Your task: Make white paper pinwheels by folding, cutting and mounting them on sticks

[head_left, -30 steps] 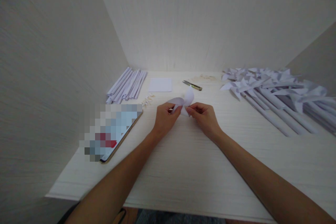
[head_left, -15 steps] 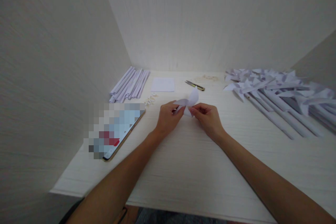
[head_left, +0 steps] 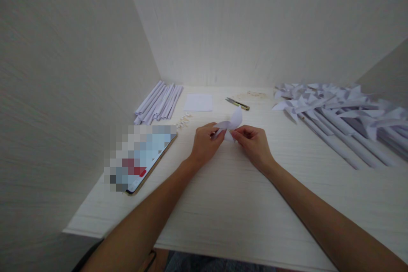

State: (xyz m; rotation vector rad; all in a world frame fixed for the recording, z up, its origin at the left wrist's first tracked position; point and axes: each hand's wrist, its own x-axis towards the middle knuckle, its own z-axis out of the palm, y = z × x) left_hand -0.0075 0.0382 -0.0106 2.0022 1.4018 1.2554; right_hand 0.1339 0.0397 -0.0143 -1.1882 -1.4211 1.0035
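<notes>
Pale, grained walls (head_left: 223,29) close in around a white table (head_left: 204,212), with a loose stack of rolled paper tubes (head_left: 156,104) and a square white sheet (head_left: 198,102) toward its far left. Very little has changed over the last second: everything has slid slightly rightward in view, background included, which points to a small turn of the head, while the curled white paper (head_left: 236,118) keeps much the same shape between the hands. The work in hand therefore seems to be at the same stage, a matter of holding the folds together. That paper is at the middle of the table, nearer than the snips (head_left: 237,103). Both forearms reach in from the lower corners and converge on it. The left hand (head_left: 205,142) has its fingers closed on the paper's left side, thumb toward the centre; the right hand (head_left: 256,144) pinches the lower right edge between thumb and forefinger, its other fingers curled in. Whether either hand rests on the table, I cannot tell. Paper pinwheels (head_left: 318,97) lie heaped at the right, and a phone (head_left: 153,153) lies beside the left forearm.
</notes>
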